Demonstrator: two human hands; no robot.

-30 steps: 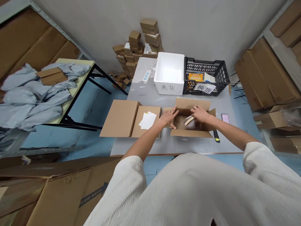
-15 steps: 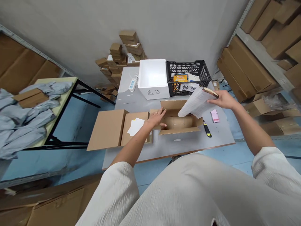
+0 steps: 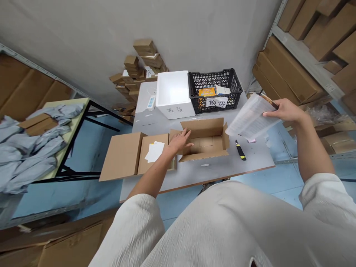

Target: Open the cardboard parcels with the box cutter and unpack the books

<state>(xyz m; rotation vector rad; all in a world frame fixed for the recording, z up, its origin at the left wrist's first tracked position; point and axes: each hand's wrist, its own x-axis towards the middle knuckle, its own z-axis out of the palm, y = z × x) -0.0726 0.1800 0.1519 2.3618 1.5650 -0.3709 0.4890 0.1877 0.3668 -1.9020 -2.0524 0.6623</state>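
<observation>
A grey wall [image 3: 217, 33] rises beyond my fingers, and blue floor [image 3: 90, 142] spreads well to their left. Under my left fingers lies a grey table [image 3: 217, 170]; ahead of them stands a white foam box [image 3: 178, 111], a black plastic crate [image 3: 236, 91] just to its right. My left hand [image 3: 180, 141], fingers apart, rests on the left flap of an open cardboard box [image 3: 211, 128]. My right hand [image 3: 279, 109] clamps the whitish wrapped packet [image 3: 251, 118], which hangs leftward. Between both hands, nearer me, lies a utility knife [image 3: 240, 151].
</observation>
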